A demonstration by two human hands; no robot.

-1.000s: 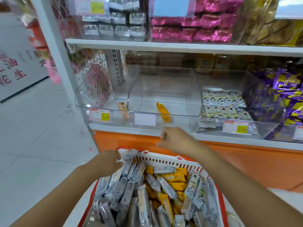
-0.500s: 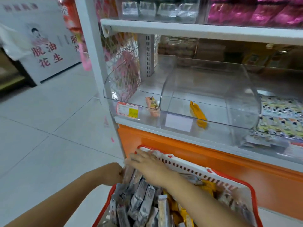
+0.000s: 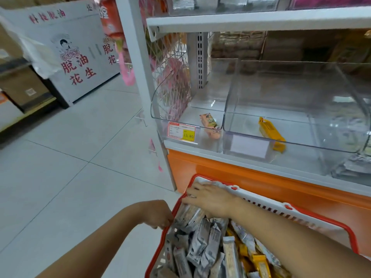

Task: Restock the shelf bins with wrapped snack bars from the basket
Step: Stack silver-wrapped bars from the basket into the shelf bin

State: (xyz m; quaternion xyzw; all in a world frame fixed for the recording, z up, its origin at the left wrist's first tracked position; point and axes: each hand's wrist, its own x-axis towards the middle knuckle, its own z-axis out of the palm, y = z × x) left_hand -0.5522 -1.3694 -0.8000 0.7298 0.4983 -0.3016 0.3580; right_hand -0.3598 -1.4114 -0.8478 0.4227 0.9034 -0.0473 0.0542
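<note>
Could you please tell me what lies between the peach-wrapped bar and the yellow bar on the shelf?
Head view: only the adjoining bins' clear side walls separate the peach-wrapped bar from the yellow bar.

The right hand [image 3: 208,199], up by the clear plastic shelf bin [image 3: 311,137] a second ago, now lies flat over silver-wrapped snack bars [image 3: 190,216] in the red-rimmed plastic basket's [image 3: 351,237] far-left corner.

Close head view down over basket [image 3: 261,199]

Red-rimmed basket [image 3: 319,219]; silver-grey bars [image 3: 202,239]; yellow bar [image 3: 271,133]; orange shelf base [image 3: 251,177].
</note>
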